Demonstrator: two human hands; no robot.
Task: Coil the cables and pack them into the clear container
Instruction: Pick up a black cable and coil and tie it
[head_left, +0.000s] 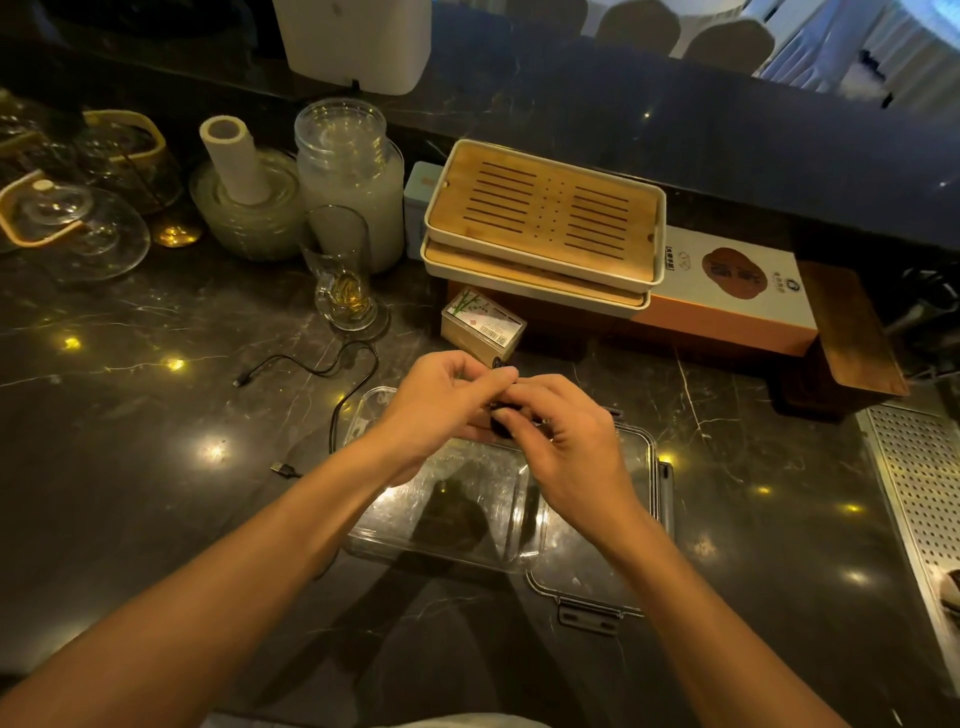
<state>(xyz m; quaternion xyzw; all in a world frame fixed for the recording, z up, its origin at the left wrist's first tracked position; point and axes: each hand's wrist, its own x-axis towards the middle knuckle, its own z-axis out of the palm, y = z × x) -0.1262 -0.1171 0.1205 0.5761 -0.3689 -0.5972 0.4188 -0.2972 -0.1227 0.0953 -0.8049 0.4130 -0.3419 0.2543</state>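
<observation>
I find both hands raised over the far end of the clear container (447, 519). My left hand (441, 410) and right hand (566, 447) pinch a small dark bundle (506, 418), apparently a coiled cable, though it is mostly hidden. A loose black cable (332, 371) lies on the dark marble counter (156, 467) at ten o'clock from the container. The container's lid (623, 566) rests at its four o'clock.
</observation>
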